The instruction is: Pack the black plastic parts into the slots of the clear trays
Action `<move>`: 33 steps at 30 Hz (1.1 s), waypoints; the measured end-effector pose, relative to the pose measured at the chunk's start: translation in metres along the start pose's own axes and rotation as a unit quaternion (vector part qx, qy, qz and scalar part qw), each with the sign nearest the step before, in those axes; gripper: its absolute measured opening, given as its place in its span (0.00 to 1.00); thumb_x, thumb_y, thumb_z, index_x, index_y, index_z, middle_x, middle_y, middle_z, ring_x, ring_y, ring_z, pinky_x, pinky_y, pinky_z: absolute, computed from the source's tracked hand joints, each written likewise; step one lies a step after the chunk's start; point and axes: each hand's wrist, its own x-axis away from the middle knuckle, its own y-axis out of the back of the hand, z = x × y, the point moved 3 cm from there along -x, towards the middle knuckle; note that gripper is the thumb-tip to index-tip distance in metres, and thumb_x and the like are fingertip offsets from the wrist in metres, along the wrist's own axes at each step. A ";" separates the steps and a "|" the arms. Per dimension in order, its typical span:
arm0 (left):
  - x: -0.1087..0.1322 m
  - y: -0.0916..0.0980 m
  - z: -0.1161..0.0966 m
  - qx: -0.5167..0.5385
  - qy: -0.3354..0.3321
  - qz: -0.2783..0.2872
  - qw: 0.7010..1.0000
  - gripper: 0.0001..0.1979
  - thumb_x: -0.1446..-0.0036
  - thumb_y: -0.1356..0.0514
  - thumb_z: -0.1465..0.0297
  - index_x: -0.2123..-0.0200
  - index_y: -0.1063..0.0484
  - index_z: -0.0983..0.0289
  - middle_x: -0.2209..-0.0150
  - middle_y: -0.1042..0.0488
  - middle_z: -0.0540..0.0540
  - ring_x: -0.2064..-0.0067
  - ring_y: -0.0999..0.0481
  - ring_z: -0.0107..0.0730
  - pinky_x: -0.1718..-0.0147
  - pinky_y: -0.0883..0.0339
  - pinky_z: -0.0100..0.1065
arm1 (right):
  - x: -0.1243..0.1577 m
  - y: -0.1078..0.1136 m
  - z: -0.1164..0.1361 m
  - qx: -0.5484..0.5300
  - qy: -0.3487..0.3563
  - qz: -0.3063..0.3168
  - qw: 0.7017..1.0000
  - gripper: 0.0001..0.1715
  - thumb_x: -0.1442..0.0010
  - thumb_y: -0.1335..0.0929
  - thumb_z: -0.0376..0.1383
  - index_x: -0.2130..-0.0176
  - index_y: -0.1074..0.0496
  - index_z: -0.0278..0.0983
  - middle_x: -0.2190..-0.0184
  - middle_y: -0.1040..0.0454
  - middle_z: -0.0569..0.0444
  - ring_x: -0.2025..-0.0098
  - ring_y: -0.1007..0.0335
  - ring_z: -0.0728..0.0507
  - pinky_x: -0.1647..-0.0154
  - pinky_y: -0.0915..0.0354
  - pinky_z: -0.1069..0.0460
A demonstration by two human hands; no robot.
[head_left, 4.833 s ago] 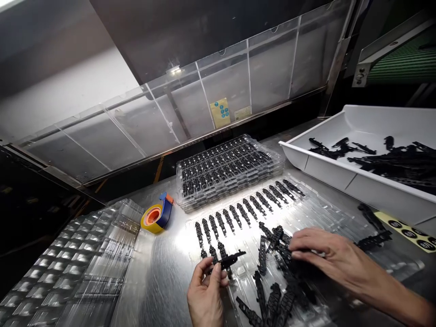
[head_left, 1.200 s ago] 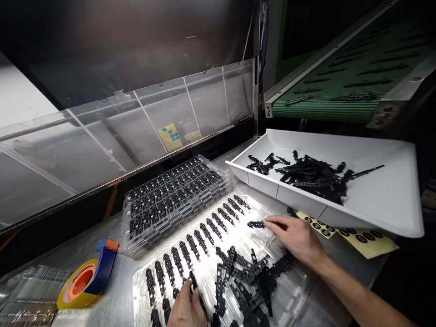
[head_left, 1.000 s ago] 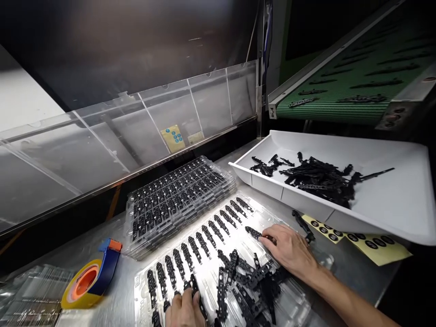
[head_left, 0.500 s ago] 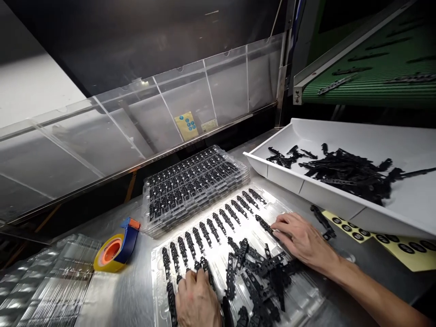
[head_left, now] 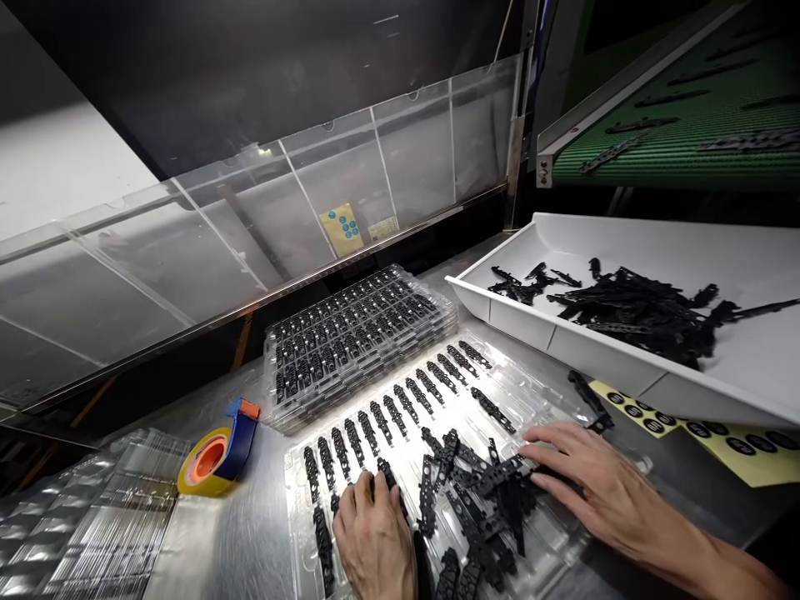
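My left hand [head_left: 378, 533] rests over the near rows of a clear plastic tray [head_left: 409, 454], its fingers bent down and closed on a black plastic part [head_left: 388, 477]. Their tips partly hide it. A line of similar parts [head_left: 395, 417] fills the tray's far row, and one more part [head_left: 492, 409] lies by itself at the right of the second row. Loose black parts [head_left: 478, 500] are heaped on the tray between my hands. At the heap's right edge, my right hand [head_left: 600, 483] is open, fingers spread, with no part seen in it.
Filled clear trays [head_left: 356, 342] are stacked behind. A white bin [head_left: 518, 325] at right holds a pile of black parts, below a green conveyor [head_left: 675, 137]. Yellow label sheets [head_left: 718, 467] lie beside the bin. A tape dispenser [head_left: 218, 454] and stacked clear trays [head_left: 100, 517] are at left.
My right hand has let go of the black part in the second row and moved right and toward me, fingers spreading. My left hand stays over the near rows.
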 end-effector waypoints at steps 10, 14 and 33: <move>-0.003 0.000 -0.002 0.137 -0.028 -0.005 0.990 0.16 0.36 0.51 0.68 0.56 0.24 0.66 0.55 0.26 0.62 0.54 0.30 0.45 0.59 0.32 0.41 | -0.010 0.000 0.007 -0.004 -0.010 0.052 0.999 0.10 0.35 0.37 0.35 0.58 0.27 0.40 0.64 0.28 0.50 0.59 0.34 0.41 0.60 0.36 0.46; -0.002 0.006 -0.049 0.289 -0.125 0.048 0.948 0.15 0.41 0.44 0.71 0.51 0.26 0.59 0.53 0.26 0.57 0.51 0.30 0.40 0.55 0.32 0.38 | -0.012 0.002 0.010 -0.009 -0.004 0.061 0.998 0.11 0.35 0.39 0.33 0.65 0.28 0.38 0.65 0.30 0.50 0.60 0.36 0.42 0.60 0.37 0.47; -0.005 -0.008 -0.111 0.628 -0.052 0.201 0.750 0.24 0.48 0.39 0.55 0.52 0.27 0.63 0.53 0.24 0.60 0.51 0.26 0.41 0.51 0.33 0.36 | -0.021 0.022 0.022 -0.257 -0.174 0.053 0.949 0.10 0.38 0.38 0.35 0.70 0.31 0.38 0.71 0.28 0.56 0.68 0.32 0.47 0.65 0.38 0.53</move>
